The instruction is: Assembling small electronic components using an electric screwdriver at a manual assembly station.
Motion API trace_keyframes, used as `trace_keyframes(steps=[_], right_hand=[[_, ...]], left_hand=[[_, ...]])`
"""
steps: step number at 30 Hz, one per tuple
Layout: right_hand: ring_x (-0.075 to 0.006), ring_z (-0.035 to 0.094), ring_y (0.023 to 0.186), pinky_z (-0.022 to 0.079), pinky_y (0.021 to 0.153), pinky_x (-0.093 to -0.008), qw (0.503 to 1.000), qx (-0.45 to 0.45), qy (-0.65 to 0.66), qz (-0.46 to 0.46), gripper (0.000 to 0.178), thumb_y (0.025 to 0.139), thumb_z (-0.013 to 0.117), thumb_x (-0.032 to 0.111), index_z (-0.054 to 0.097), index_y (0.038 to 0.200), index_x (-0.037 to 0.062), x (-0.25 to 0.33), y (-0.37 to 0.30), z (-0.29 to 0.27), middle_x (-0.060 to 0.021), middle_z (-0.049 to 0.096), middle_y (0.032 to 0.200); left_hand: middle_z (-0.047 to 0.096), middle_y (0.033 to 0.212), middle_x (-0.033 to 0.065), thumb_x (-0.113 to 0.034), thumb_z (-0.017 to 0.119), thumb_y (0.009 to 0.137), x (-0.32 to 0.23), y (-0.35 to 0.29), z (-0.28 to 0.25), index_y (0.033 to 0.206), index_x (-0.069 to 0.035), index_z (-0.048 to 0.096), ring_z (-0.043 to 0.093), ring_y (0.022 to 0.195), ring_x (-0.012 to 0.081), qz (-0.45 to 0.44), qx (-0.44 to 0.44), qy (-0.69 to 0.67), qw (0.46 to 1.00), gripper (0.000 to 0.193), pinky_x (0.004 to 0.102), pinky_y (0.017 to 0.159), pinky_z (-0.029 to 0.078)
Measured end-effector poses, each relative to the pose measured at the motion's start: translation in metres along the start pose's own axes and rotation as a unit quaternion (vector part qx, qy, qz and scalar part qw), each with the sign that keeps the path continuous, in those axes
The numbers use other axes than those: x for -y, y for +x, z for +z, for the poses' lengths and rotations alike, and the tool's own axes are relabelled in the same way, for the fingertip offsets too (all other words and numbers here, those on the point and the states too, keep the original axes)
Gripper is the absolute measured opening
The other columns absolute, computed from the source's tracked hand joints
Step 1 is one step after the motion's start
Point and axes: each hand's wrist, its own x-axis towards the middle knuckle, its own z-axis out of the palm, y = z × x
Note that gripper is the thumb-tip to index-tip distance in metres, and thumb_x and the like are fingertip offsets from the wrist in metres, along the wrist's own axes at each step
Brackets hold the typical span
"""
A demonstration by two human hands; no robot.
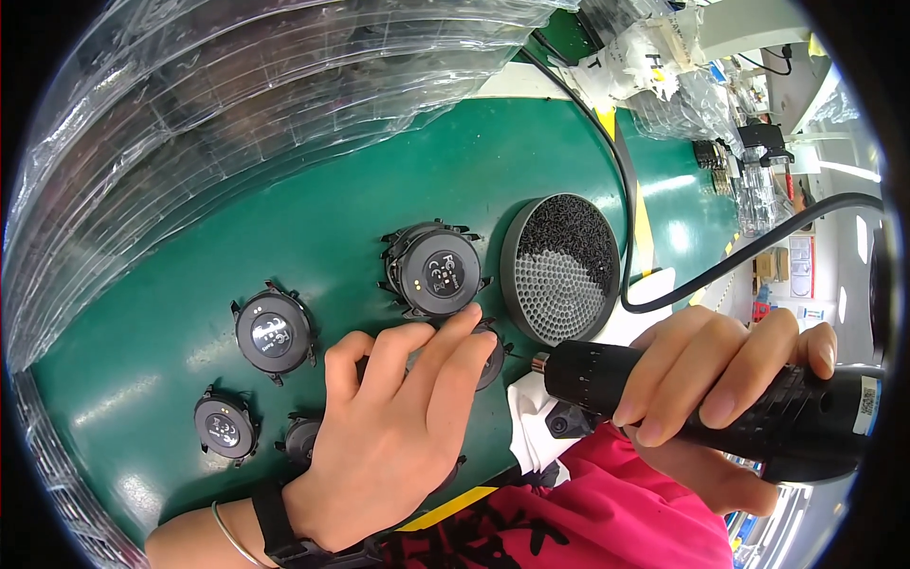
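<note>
My left hand [393,427] curves palm down over a round black watch case [490,360], which sticks out past the fingers; the thumb is hidden. Its fingertips also reach the lower edge of another watch case [438,275], which appears stacked on one more. My right hand [711,398] is wrapped around a black electric screwdriver [607,375], its metal tip pointing left toward the left hand. Beyond that tip stands a round grey tray [559,299] with many small holes, its far part covered with tiny black screws [573,228].
Several more watch cases, such as one at left [273,330] and another [226,427], lie on the green mat [142,313]. Stacked clear plastic trays [237,104] fill the far left. A black cable [749,251] curves behind the screwdriver. White paper [531,417] lies near me.
</note>
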Motion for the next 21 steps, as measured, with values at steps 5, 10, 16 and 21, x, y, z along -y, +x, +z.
trace_keyframes(steps=[5,10,16,21], right_hand=[[-0.0143,0.055,0.047,0.050,0.036,-0.0238,1.000,-0.005,-0.010,0.006,0.072,0.085,0.075,0.032,0.030,0.127,-0.0052,0.001,-0.001,-0.001,-0.0107,0.051,0.084],[-0.0152,0.056,0.046,0.052,0.037,-0.0248,0.993,0.097,-0.002,0.068,0.072,0.084,0.076,0.033,0.031,0.127,-0.0038,0.011,0.005,-0.013,-0.0110,0.053,0.083],[-0.0206,0.062,0.048,0.057,0.044,-0.0313,0.986,0.134,-0.022,0.100,0.069,0.083,0.076,0.038,0.034,0.129,0.0067,0.004,0.000,0.000,-0.0117,0.057,0.078],[-0.0232,0.064,0.051,0.059,0.048,-0.0349,0.982,0.125,-0.034,0.139,0.067,0.083,0.076,0.039,0.035,0.129,0.0132,0.011,0.000,0.007,-0.0113,0.059,0.076]], left_hand=[[0.057,0.133,0.0094,-0.001,0.074,0.065,0.001,-0.001,0.001,0.123,-0.001,0.049,0.053,0.100,0.0272,-0.001,-0.002,0.001,1.000,0.063,0.0437,0.087,0.034],[0.057,0.133,0.0093,-0.001,0.075,0.065,-0.001,-0.002,0.001,0.120,-0.002,0.051,0.054,0.099,0.0266,0.001,-0.006,-0.003,1.000,0.061,0.0433,0.087,0.034],[0.064,0.121,0.0086,-0.008,0.065,0.075,0.000,-0.004,0.004,0.108,-0.003,0.059,0.054,0.093,0.0187,0.001,-0.018,0.028,0.999,0.033,0.0344,0.084,0.037],[0.063,0.121,0.0099,-0.009,0.064,0.073,0.001,-0.008,0.002,0.105,-0.003,0.060,0.054,0.089,0.0179,0.015,-0.024,0.028,0.999,0.033,0.0326,0.085,0.037]])
